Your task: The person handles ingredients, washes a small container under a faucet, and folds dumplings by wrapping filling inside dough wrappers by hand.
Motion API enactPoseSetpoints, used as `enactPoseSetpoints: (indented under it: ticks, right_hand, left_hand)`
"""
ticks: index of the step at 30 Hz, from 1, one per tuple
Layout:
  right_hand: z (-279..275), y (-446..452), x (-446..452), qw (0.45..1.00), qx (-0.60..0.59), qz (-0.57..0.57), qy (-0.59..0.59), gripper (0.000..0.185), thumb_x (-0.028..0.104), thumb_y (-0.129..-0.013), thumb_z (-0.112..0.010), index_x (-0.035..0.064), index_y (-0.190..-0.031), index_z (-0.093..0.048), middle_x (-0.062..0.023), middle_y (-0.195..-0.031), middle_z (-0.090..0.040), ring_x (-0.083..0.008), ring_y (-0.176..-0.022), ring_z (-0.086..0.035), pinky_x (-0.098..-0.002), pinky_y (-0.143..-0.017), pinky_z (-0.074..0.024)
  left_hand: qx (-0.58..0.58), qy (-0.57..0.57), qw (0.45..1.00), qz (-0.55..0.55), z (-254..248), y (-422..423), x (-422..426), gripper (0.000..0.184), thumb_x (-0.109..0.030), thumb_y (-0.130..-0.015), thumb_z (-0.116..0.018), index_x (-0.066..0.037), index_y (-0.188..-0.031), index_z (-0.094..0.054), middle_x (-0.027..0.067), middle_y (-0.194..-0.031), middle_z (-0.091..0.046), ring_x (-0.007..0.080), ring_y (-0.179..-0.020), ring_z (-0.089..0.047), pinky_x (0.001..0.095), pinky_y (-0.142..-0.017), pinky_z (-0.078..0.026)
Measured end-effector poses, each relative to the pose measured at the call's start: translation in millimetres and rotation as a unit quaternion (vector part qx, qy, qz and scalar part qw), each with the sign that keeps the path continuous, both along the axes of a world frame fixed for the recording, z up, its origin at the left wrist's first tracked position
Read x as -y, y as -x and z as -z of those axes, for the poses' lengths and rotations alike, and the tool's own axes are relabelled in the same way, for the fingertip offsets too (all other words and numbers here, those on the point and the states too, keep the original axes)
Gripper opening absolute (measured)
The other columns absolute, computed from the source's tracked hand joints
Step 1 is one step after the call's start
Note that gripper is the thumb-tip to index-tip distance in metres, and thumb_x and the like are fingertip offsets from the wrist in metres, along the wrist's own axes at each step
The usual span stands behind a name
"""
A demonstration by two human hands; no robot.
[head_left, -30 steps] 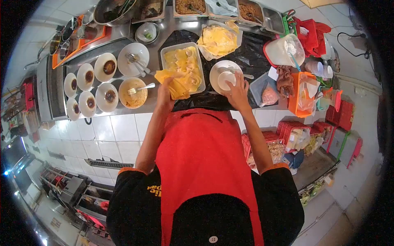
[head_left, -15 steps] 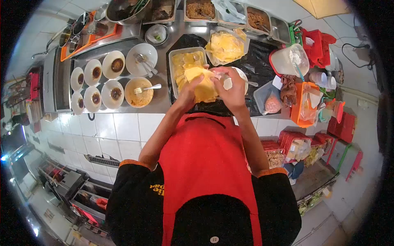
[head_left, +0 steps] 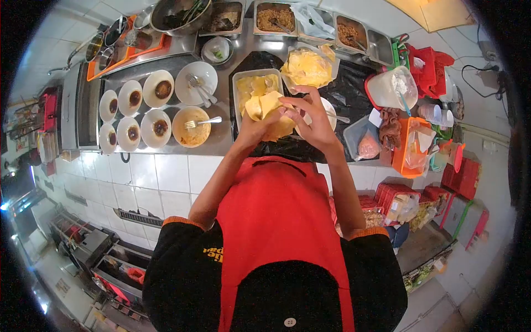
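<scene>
Thin yellow wrappers are held in my left hand, its fingers wrapped round them over the near right part of a clear tray. The fingers of my right hand touch the top wrapper's right edge and pinch it. More yellow pieces lie in the tray. Behind my right hand a white bowl with a spoon handle is partly hidden. A stack of yellow wrappers rests on paper at the back.
Several bowls with dark sauce stand at the left, beside an orange-stained bowl with a fork. Metal pans of food line the back. A tub of white powder and an orange basket are at the right.
My right hand has moved from the white bowl at the right to the wrappers in my left hand. The top wrapper is now folded up. The camera view has shifted slightly.
</scene>
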State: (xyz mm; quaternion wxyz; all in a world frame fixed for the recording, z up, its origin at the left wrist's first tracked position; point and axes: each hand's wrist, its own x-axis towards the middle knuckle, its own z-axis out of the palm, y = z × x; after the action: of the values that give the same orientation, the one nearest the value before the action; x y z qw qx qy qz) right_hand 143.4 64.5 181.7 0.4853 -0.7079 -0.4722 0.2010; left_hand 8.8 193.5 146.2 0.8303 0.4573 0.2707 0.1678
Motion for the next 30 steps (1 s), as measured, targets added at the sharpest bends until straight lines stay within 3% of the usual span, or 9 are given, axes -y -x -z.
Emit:
enactPoseSetpoints:
  ticks: [4, 6, 9, 11, 15, 22, 25, 27, 30]
  right_hand:
    - [5.0, 7.8, 1.2, 0.998, -0.05, 0.036, -0.017, 0.037, 0.005, -0.092, -0.07, 0.005, -0.129, -0.065, -0.0104, -0.113, -0.06, -0.0142, -0.091, -0.061, -0.028, -0.078, -0.0525]
    - [20.1, 17.8, 5.6, 0.976, -0.189, 0.094, -0.044, 0.04, 0.0, -0.09, -0.072, 0.0006, -0.129, -0.063, -0.0078, -0.101, -0.068, -0.0126, -0.088, -0.064, -0.0267, -0.08, -0.053]
    - [29.2, 24.7, 6.3, 0.953, -0.249, 0.137, -0.108, 0.041, -0.004, -0.087, -0.074, -0.0033, -0.126, -0.062, -0.0072, -0.093, -0.073, -0.0116, -0.087, -0.067, -0.0257, -0.082, -0.0539]
    - [32.2, 22.6, 11.3, 0.942, -0.277, 0.158, -0.101, 0.039, -0.005, -0.088, -0.073, -0.0036, -0.125, -0.062, -0.0095, -0.096, -0.074, -0.0125, -0.089, -0.068, -0.0256, -0.082, -0.0542]
    - [25.1, 20.5, 3.6, 0.915, -0.331, 0.188, -0.131, 0.032, -0.007, -0.089, -0.071, -0.0046, -0.12, -0.063, -0.0127, -0.1, -0.075, -0.014, -0.091, -0.07, -0.026, -0.083, -0.0552]
    - [-20.8, 17.4, -14.7, 0.937, -0.287, 0.127, -0.154, 0.02, -0.005, -0.089, -0.072, -0.002, -0.108, -0.065, -0.0106, -0.097, -0.074, -0.0126, -0.091, -0.07, -0.0263, -0.08, -0.0559]
    - [-23.8, 9.0, -15.4, 0.966, -0.216, 0.129, -0.057, 0.022, -0.001, -0.089, -0.074, -0.0003, -0.11, -0.065, -0.0072, -0.094, -0.074, -0.0114, -0.086, -0.069, -0.0261, -0.078, -0.0551]
    - [-17.1, 0.4, -15.6, 0.979, -0.195, 0.036, 0.05, 0.022, 0.002, -0.089, -0.074, -0.0003, -0.108, -0.064, -0.0053, -0.09, -0.072, -0.0103, -0.082, -0.068, -0.0257, -0.074, -0.0544]
    - [-21.6, -3.8, -23.7, 0.98, -0.176, -0.002, 0.088, 0.019, 0.001, -0.088, -0.073, -0.0008, -0.105, -0.063, -0.0049, -0.088, -0.072, -0.0085, -0.082, -0.067, -0.0253, -0.071, -0.0544]
  left_hand:
    - [-0.038, 0.0, 0.999, 0.023, -3.6, -0.1, -2.7, 0.038, -0.02, -0.092, -0.075, -0.003, -0.124, -0.062, 0.005, -0.113, -0.069, 0.0142, -0.098, -0.067, 0.0304, -0.082, -0.055]
    - [-0.048, 0.011, 0.999, 0.013, 0.0, -3.2, -0.1, 0.038, -0.022, -0.093, -0.074, -0.003, -0.124, -0.062, 0.0051, -0.113, -0.069, 0.0143, -0.098, -0.067, 0.0307, -0.082, -0.055]
    - [-0.066, 0.046, 0.996, -0.036, -0.9, -8.1, 2.1, 0.038, -0.024, -0.093, -0.074, -0.003, -0.123, -0.062, 0.0055, -0.111, -0.069, 0.0154, -0.097, -0.068, 0.0319, -0.081, -0.056]
    - [-0.044, 0.147, 0.987, -0.042, -13.3, -8.3, 1.4, 0.037, -0.024, -0.093, -0.073, -0.003, -0.122, -0.062, 0.0061, -0.111, -0.068, 0.0167, -0.097, -0.069, 0.0325, -0.08, -0.057]
    - [0.006, 0.189, 0.982, -0.029, -1.7, -12.2, 4.1, 0.036, -0.024, -0.093, -0.073, -0.004, -0.121, -0.062, 0.0069, -0.112, -0.068, 0.0177, -0.099, -0.069, 0.033, -0.081, -0.057]
    - [0.018, 0.064, 0.998, 0.0, -15.6, -7.3, 10.0, 0.036, -0.022, -0.096, -0.069, -0.003, -0.124, -0.061, 0.0063, -0.114, -0.067, 0.0161, -0.099, -0.067, 0.0312, -0.082, -0.055]
    - [0.002, 0.04, 0.999, -0.009, -15.6, -0.7, 4.5, 0.039, -0.024, -0.095, -0.071, -0.002, -0.125, -0.06, 0.0062, -0.114, -0.067, 0.0159, -0.099, -0.067, 0.0308, -0.083, -0.055]
    - [-0.01, 0.067, 0.998, -0.017, -7.4, 5.3, 2.3, 0.042, -0.026, -0.095, -0.072, -0.001, -0.126, -0.059, 0.0064, -0.113, -0.068, 0.0159, -0.1, -0.067, 0.0306, -0.083, -0.055]
    - [-0.053, 0.055, 0.995, -0.059, 7.9, 22.3, -0.8, 0.041, -0.027, -0.095, -0.072, -0.003, -0.125, -0.059, 0.0071, -0.113, -0.067, 0.0154, -0.096, -0.067, 0.0306, -0.08, -0.055]
